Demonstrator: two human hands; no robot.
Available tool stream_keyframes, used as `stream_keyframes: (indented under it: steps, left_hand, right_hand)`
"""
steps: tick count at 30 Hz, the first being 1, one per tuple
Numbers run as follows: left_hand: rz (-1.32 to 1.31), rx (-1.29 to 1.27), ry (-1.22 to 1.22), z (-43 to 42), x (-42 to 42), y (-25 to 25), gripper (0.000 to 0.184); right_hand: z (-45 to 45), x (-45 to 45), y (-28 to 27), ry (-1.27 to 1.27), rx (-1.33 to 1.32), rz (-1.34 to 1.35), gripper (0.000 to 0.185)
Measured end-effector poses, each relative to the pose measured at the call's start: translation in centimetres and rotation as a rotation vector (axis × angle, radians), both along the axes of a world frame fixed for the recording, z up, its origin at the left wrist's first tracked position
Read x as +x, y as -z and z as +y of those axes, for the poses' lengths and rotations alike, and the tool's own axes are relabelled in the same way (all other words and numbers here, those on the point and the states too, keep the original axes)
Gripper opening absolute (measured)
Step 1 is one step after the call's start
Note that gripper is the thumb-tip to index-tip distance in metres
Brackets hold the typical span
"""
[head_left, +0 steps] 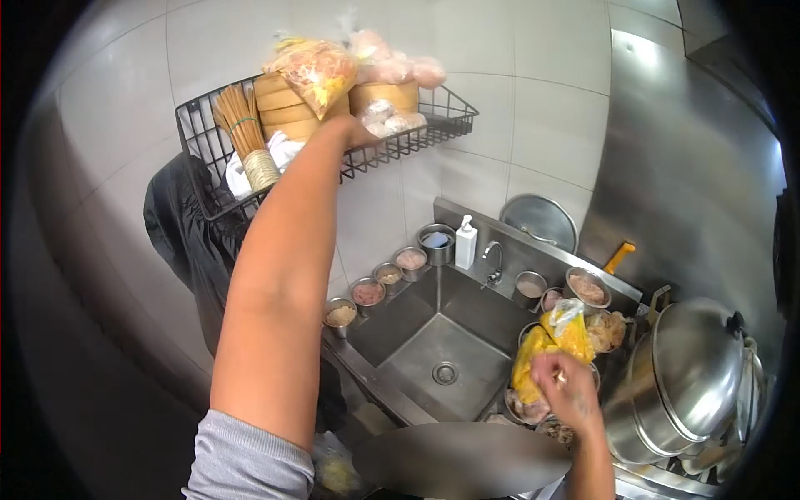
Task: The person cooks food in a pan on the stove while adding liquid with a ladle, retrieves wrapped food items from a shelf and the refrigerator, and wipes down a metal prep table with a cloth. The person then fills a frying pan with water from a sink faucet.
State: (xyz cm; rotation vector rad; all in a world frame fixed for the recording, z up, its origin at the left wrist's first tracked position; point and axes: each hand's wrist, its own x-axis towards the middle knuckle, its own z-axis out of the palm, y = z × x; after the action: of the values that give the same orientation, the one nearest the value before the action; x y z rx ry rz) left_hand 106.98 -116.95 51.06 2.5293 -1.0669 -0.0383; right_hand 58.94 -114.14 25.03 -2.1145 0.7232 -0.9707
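My left hand (355,132) reaches up to the wire shelf basket (392,147), just below a clear plastic bag of orange and yellow shreds (312,67) that lies on bamboo steamers (287,107). Small clear-wrapped packs (400,123) sit right beside its fingers, which are mostly hidden. Low on the right, my right hand (569,387) is closed, its fingers curled in front of a yellow plastic bag (527,362). Whatever those fingers hold, if anything, is hidden. Another yellow and white bag (571,325) rests just behind it.
A bundle of thin sticks (239,121) stands in the basket. Metal cups of food (367,292) line the left rim of the steel sink (475,367). A white pump bottle (467,243) and a tap (493,265) stand behind it. At right is a large domed steel pot (687,367).
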Motion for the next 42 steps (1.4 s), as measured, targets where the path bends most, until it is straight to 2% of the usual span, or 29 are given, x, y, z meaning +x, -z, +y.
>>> stream_keyframes:
  steps: [2, 5, 8, 10, 12, 13, 15, 16, 18, 20, 22, 24, 25, 27, 28, 30, 31, 32, 33, 34, 35, 36, 37, 38, 40, 41, 42]
  left_hand:
    - [-0.183, -0.037, 0.012, 1.7, -3.0, -0.6, 0.072]
    - [-0.273, -0.066, -0.011, 2.3, -3.4, -0.9, 0.064]
    - [-0.472, -0.16, -0.016, 4.7, -6.7, -1.1, 0.043]
    - [-0.578, -0.264, 0.04, 5.3, -7.6, -0.2, 0.047]
    - [-0.633, -0.399, 0.118, 6.7, -9.4, 0.4, 0.044]
    - [-0.753, -0.503, 0.138, 7.0, -9.8, 1.1, 0.045]
    - [-0.885, -0.705, 0.204, 8.4, -11.1, 2.8, 0.051]
    - [-0.895, -0.799, 0.247, 10.0, -12.0, 3.9, 0.056]
    - [-0.732, -0.907, 0.378, 14.0, -13.3, 6.8, 0.061]
    - [-0.503, -0.887, 0.375, 17.5, -13.8, 10.7, 0.062]
    - [0.153, -1.06, 0.566, 19.6, -13.0, 17.0, 0.064]
    - [0.573, -0.99, 0.569, 21.8, -12.6, 21.6, 0.068]
    - [0.584, -0.993, 0.56, 22.2, -12.4, 23.1, 0.068]
    - [1.092, -1.075, 0.526, 22.9, -12.3, 25.8, 0.074]
    - [1.106, -1.079, 0.512, 23.1, -12.0, 27.3, 0.074]
    - [1.652, -1.034, 0.649, 23.4, -11.3, 29.6, 0.081]
    - [1.604, -0.99, 0.639, 23.1, -11.4, 30.1, 0.097]
    - [1.614, -0.983, 0.64, 22.8, -11.5, 30.3, 0.097]
    - [1.729, -1.047, 0.607, 22.6, -11.7, 30.5, 0.093]
    - [1.843, -1.114, 0.568, 22.4, -11.9, 30.8, 0.089]
    - [1.741, -1.037, 0.588, 21.7, -11.6, 32.1, 0.083]
    - [1.754, -1.033, 0.584, 20.8, -11.6, 32.9, 0.083]
    - [1.815, -1.195, 0.738, 19.5, -11.9, 33.3, 0.081]
    - [1.863, -1.361, 0.898, 18.4, -12.3, 33.1, 0.079]
    - [1.919, -1.393, 0.967, 16.9, -13.2, 31.4, 0.082]
    - [1.973, -1.452, 0.972, 16.1, -13.6, 31.3, 0.085]
    - [2.025, -1.512, 0.975, 15.5, -13.8, 31.4, 0.088]
  right_hand:
    - [-2.3, 5.7, -5.0, -0.087, -0.066, -0.102, 0.02]
    - [-6.0, 13.5, -10.9, -0.079, -0.171, -0.253, 0.023]
    - [-9.2, 20.2, -16.5, -0.035, -0.349, -0.257, 0.025]
    - [-11.1, 25.1, -19.2, -0.059, -0.388, -0.299, 0.027]
    - [-12.6, 29.4, -21.7, -0.057, -0.434, -0.227, 0.032]
    - [-13.5, 31.7, -22.7, -0.058, -0.444, -0.232, 0.032]
    - [-15.5, 35.8, -24.3, 0.0, -0.554, -0.091, 0.037]
    - [-16.3, 37.0, -25.3, -0.106, -0.647, 0.047, 0.047]
    - [-18.0, 41.3, -24.5, -0.074, -0.437, -0.064, 0.061]
    - [-17.8, 44.0, -25.3, 0.006, -0.529, 0.175, 0.074]
    - [-17.8, 45.2, -25.4, 0.021, -0.574, 0.128, 0.079]
    - [-14.9, 44.5, -26.3, 0.107, -0.562, 0.266, 0.079]
    - [-14.2, 44.4, -26.4, 0.102, -0.561, 0.278, 0.079]
    - [-13.7, 44.0, -26.1, 0.092, -0.736, 0.424, 0.077]
    - [-13.5, 43.7, -26.1, 0.082, -0.733, 0.439, 0.077]
    - [-13.1, 42.6, -26.6, 0.107, -0.756, 0.451, 0.075]
    - [-12.7, 41.6, -26.3, 0.139, -0.765, 0.352, 0.073]
    - [-11.6, 40.1, -26.5, 0.198, -0.747, 0.247, 0.07]
    - [-10.5, 38.5, -26.5, 0.256, -0.724, 0.144, 0.067]
    - [-10.2, 36.5, -25.7, 0.212, -0.663, -0.069, 0.062]
    - [-9.9, 34.3, -24.7, 0.166, -0.598, -0.281, 0.058]
    - [-8.7, 31.7, -23.2, 0.114, -0.509, -0.35, 0.054]
    - [-6.8, 29.1, -21.2, 0.063, -0.421, -0.417, 0.05]
    - [-4.1, 27.0, -18.6, 0.015, -0.345, -0.421, 0.047]
    - [-1.3, 25.5, -10.6, 0.042, -0.382, -0.431, 0.053]
    - [-0.1, 24.5, -7.9, 0.134, -0.663, -0.218, 0.055]
    - [1.0, 24.3, -6.0, 0.032, -0.559, -0.039, 0.055]
